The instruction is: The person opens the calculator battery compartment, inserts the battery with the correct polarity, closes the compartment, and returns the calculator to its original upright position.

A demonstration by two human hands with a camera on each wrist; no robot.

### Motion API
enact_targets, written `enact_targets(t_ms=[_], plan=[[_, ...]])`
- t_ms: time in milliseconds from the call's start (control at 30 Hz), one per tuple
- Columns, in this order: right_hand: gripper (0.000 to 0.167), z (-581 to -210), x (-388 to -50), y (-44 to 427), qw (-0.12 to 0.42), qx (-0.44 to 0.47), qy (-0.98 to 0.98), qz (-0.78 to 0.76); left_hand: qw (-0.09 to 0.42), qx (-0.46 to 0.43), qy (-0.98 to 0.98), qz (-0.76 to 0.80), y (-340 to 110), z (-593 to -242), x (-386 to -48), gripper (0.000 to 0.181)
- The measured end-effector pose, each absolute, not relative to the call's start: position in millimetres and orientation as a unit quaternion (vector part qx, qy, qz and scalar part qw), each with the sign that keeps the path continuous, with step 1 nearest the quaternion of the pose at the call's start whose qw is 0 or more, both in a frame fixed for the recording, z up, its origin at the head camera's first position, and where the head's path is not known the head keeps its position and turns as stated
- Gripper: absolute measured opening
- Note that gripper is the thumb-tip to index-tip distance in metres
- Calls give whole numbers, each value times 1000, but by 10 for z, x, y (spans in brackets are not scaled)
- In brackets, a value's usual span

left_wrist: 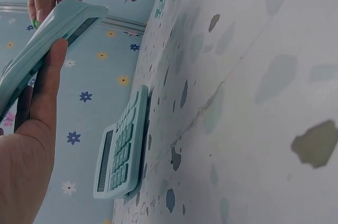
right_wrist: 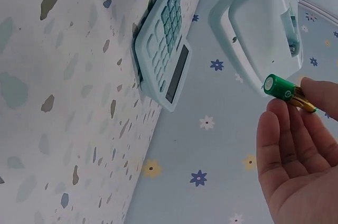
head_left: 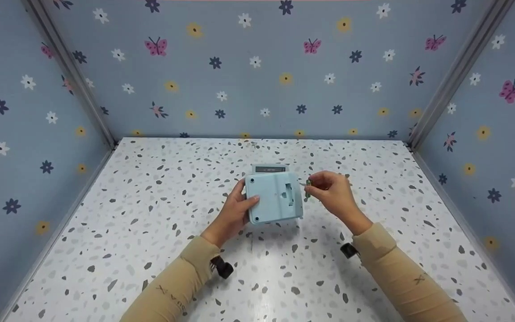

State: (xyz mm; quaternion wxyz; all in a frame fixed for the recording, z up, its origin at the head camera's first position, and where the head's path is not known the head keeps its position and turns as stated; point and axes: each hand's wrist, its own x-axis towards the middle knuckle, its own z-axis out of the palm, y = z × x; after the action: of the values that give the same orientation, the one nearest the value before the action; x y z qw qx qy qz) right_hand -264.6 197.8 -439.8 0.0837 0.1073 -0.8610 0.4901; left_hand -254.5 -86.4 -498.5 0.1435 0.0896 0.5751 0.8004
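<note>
My left hand [head_left: 235, 206] grips a light blue calculator [head_left: 268, 199] above the table, thumb on its upturned back. An uncovered battery compartment [head_left: 289, 194] shows in that back, near the right side. Just right of the calculator, my right hand [head_left: 333, 197] pinches a green and gold battery [right_wrist: 285, 90] between thumb and fingers. The battery is apart from the calculator in the right wrist view. A second light blue calculator [left_wrist: 122, 145] lies on the table with its keys up; in the head view the held one hides most of it.
On the white speckled table [head_left: 150, 250] lies a small teal piece [left_wrist: 160, 4], too small to identify. Flower-patterned walls [head_left: 257, 67] stand at the back and both sides. A dark wrist device [head_left: 222, 267] sits at the left cuff, another [head_left: 349, 250] at the right.
</note>
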Motion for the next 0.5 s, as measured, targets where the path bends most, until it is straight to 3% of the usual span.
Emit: enact_targets(t_ms=[500], plan=[[19,-4351,-2546,1883,91,140,-836,523,149,97,574,799,-843,-4976,-2542,70]])
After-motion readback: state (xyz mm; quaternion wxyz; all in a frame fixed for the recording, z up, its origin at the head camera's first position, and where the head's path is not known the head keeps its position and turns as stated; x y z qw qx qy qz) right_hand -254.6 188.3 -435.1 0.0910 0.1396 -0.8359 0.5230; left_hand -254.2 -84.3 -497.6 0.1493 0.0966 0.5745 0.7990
